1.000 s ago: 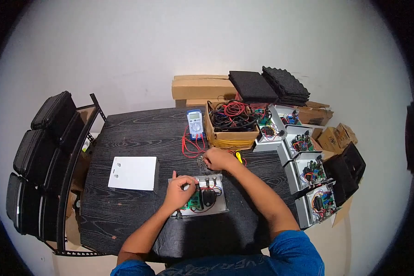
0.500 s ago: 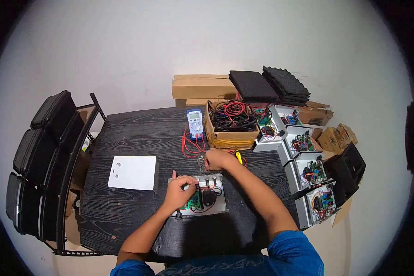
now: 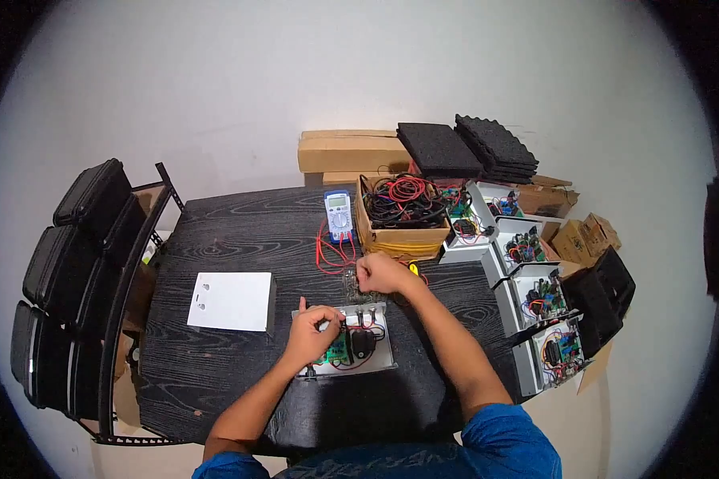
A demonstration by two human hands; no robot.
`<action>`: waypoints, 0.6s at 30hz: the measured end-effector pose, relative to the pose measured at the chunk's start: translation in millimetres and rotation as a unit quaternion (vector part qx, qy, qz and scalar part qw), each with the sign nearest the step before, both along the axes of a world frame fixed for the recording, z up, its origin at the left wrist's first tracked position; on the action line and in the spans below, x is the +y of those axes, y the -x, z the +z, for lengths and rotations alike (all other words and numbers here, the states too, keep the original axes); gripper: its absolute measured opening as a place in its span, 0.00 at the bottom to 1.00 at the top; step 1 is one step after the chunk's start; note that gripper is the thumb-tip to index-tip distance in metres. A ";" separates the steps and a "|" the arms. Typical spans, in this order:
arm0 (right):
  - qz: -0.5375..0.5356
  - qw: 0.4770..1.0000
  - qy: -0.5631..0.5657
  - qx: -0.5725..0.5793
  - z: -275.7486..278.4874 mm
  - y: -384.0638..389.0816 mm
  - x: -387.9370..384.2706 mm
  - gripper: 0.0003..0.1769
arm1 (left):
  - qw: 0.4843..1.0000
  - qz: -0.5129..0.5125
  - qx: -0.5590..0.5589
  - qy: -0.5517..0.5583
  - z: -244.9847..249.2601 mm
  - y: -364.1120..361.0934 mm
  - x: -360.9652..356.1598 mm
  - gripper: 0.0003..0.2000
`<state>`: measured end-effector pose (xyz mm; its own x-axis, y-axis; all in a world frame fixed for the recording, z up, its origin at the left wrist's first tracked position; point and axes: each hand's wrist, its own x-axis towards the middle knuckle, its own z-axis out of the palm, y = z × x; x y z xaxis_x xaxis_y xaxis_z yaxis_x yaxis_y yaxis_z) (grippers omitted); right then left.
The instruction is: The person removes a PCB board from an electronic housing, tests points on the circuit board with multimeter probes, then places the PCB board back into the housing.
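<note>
An open white metal enclosure (image 3: 383, 355) lies before me, with a green circuit board (image 3: 338, 351), a round black component (image 3: 363, 343) and red and black wires inside. My left hand (image 3: 310, 334) rests over its left side, thumb and forefinger pinched together at the board's upper edge; whatever is between them is too small to make out. Just beyond the enclosure, my right hand (image 3: 382, 274) has its fingers bent down into a small clear container (image 3: 350, 281) of tiny parts. Its fingertips are partly hidden.
Left of the enclosure sits a white cover (image 3: 232, 301). A multimeter (image 3: 339, 214) with red leads and a cardboard box (image 3: 403, 243) of cables stand behind. Several open units with boards (image 3: 545, 294) line the right edge. Black cases (image 3: 60, 263) fill the left rack.
My right hand has shifted very slightly up over the clear container, and its forearm has moved a little left. The left hand stays at the circuit board.
</note>
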<state>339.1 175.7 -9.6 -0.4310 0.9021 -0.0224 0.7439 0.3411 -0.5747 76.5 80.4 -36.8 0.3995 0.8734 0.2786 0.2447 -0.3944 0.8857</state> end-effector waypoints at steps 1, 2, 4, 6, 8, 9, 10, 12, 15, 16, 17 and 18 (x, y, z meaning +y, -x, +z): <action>-0.012 0.998 0.003 0.063 -2.7 -3.5 -2.2 0.08 | 1.000 0.002 -0.001 0.000 -0.4 -0.2 0.0 0.05; -0.024 0.992 0.006 0.126 -8.5 -6.1 -5.8 0.08 | 1.000 0.002 -0.001 0.001 -0.6 -0.4 -0.2 0.05; -0.043 0.968 0.053 0.240 -18.4 -10.4 -12.0 0.07 | 1.000 0.002 0.000 0.000 -0.4 -1.0 -0.1 0.05; -0.058 0.928 0.142 0.338 -25.5 -13.1 -19.2 0.06 | 1.000 0.002 0.005 -0.001 -2.5 -0.7 0.8 0.05; -0.079 0.903 0.155 0.394 -29.3 -14.3 -26.0 0.06 | 1.000 0.002 0.009 -0.003 -2.8 -0.9 0.4 0.05; -0.090 0.888 0.160 0.421 -30.3 -14.5 -29.2 0.07 | 1.000 0.002 0.011 -0.005 -1.8 -1.2 0.0 0.05; -0.097 0.881 0.157 0.435 -31.8 -15.2 -31.4 0.07 | 1.000 0.003 0.012 -0.008 -1.1 -1.6 -0.2 0.05; -0.112 0.867 0.150 0.461 -34.5 -15.9 -33.8 0.06 | 1.000 0.002 0.009 -0.009 -4.1 -1.7 0.4 0.05; -0.127 0.864 0.133 0.468 -42.3 -16.3 -33.6 0.06 | 1.000 0.007 0.009 -0.011 -4.7 -2.3 0.1 0.06; -0.120 0.869 0.130 0.462 -42.9 -16.7 -34.7 0.06 | 1.000 0.010 0.011 -0.011 -4.5 -2.7 0.0 0.06; -0.113 0.873 0.128 0.457 -43.6 -17.0 -35.7 0.06 | 1.000 0.012 0.016 -0.018 -4.3 -2.7 0.1 0.06; -0.105 0.877 0.126 0.451 -42.7 -16.5 -37.8 0.06 | 0.999 0.015 0.021 -0.024 -4.0 -2.6 0.5 0.06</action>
